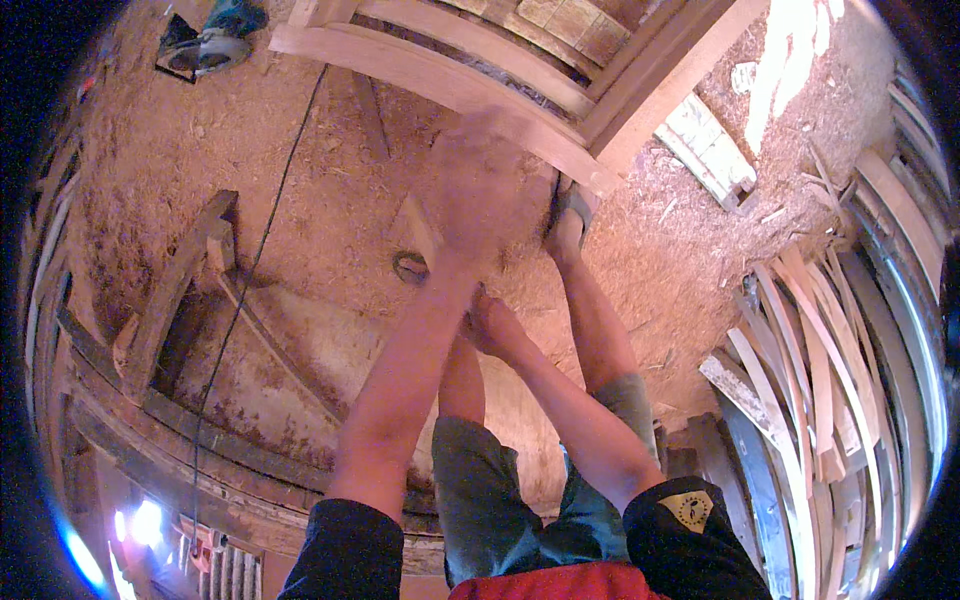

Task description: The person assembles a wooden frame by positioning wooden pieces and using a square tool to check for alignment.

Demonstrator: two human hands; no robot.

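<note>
My left hand (478, 185) is smeared by motion in front of the near rail of a wooden frame (440, 78); its fingers cannot be made out. Beneath its wrist shows a short pale piece of wood (420, 228), with a dark ring-shaped thing (408, 266) beside it. Closer to my body, my right hand (493, 322) is closed, its fingers partly hidden behind my left forearm. What it grips, if anything, is out of sight. The frame's corner stands near my foot (568, 228).
A circular saw (215, 52) lies at the far left on the sawdust-covered floor. A dark cable (262, 240) runs down the left side. Curved timber (180, 290) stands at left, long wood strips (810, 350) pile up at right, and a plank (710, 150) lies beyond the frame.
</note>
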